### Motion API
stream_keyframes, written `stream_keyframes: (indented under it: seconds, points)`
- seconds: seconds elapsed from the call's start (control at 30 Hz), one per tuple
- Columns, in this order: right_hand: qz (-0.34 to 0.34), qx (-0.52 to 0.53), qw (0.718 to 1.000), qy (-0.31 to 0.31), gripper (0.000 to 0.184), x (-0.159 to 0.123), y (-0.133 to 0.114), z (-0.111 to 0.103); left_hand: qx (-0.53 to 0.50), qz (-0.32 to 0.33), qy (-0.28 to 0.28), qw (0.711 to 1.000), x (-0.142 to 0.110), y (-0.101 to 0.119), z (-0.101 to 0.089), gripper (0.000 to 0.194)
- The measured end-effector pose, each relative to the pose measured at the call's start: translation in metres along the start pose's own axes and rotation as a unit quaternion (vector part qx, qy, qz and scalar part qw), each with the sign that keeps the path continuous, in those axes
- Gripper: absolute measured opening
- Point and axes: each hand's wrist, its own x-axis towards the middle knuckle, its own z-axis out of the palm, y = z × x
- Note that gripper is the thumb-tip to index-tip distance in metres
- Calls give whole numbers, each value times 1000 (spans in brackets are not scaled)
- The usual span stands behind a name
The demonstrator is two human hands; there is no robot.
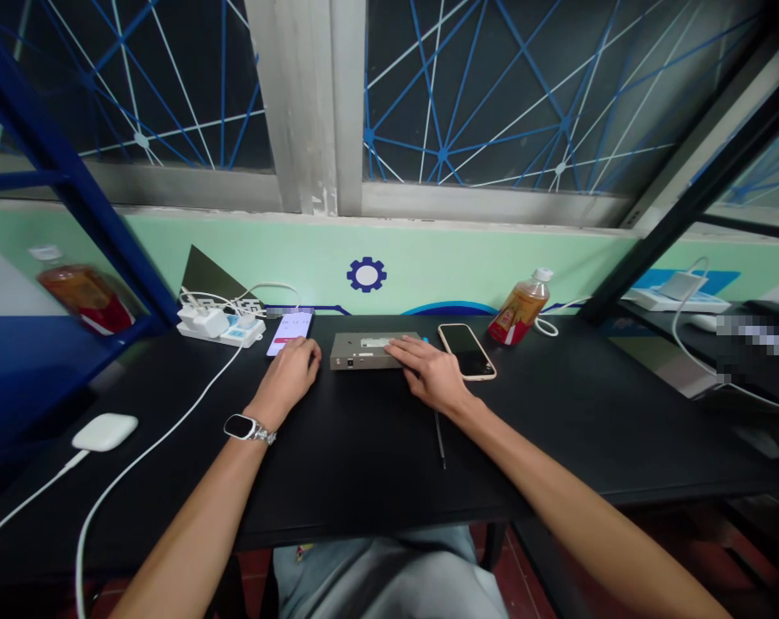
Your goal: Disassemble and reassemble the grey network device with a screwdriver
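My left hand is at the near end of a phone with a lit screen, its fingers loosely bent over the screen's lower part; nothing shows in its grasp. A flat grey metal box with a round-holed socket and labels lies between my hands. My right hand rests on the box's right part, fingers stretched out flat. From beneath that hand a thin metal shaft, like a screwdriver's, points toward me; a bit of blue shows above the knuckles. The hand hides whatever joins them.
A dark-screened phone lies right of the box, near a drink bottle. Back left stands a white power strip with plugs and cables. A white earbud case sits on the black table. A blue frame post rises at left.
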Motion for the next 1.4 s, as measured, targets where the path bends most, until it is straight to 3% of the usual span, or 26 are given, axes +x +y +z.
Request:
stream_keyframes:
  seconds: [0.23,0.43,0.6,0.7,0.77,0.83,0.9,1.0,1.1,1.27,1.4]
  points:
    - [13,-22,999,-31,60,5,-1,5,-154,-91,94,979,2,15,-11,15]
    - [21,3,998,-57,59,7,6,11,-241,-83,90,963,1,42,-4,17]
    - [-12,31,996,-82,54,7,8,10,-275,-73,77,956,0,55,4,14]
    - [11,21,999,-31,49,6,4,-3,-285,-73,68,953,-1,58,4,14]
    - [93,-8,995,18,38,3,4,-15,-292,-73,65,951,-2,60,3,13]
    - [209,-29,978,3,28,-2,8,-25,-300,-73,63,949,-2,62,3,13]
    - [289,-10,955,-68,33,-8,13,-29,-312,-74,60,945,-2,65,3,13]
    - [332,76,929,-144,38,-15,19,-27,-330,-81,55,939,-2,69,5,13]
    - [359,207,894,-170,33,-18,21,-23,-356,-88,44,929,-3,72,9,13]
    - [340,347,867,-113,31,-14,18,-30,-455,-108,23,884,-4,74,20,17]
    - [250,546,800,3,37,-7,8,-33,-562,-142,22,815,-2,79,26,23]
